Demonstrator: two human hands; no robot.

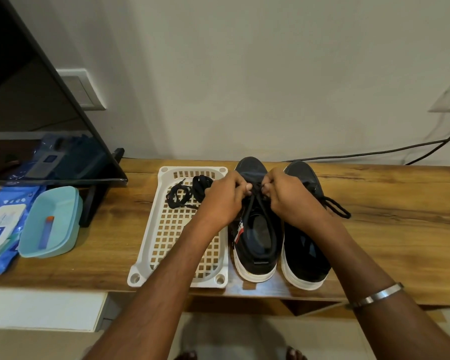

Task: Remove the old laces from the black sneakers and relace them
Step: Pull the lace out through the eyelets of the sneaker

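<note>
Two black sneakers with white soles stand side by side on the wooden table, toes toward the wall: the left sneaker (256,237) and the right sneaker (305,245). My left hand (225,200) and my right hand (290,197) meet over the left sneaker's front and each pinches its black lace (256,201), whose two strands run back along the shoe's opening. The right sneaker's lace (335,206) hangs in a loop off its right side. Two coiled black laces (186,193) lie in the far end of the white basket (164,245).
A teal bowl (51,222) holding a small blue tube sits left of the basket, beside blue wipe packs (0,227). A TV screen (31,100) on a black stand fills the left. A black cable (400,150) runs along the wall at the right.
</note>
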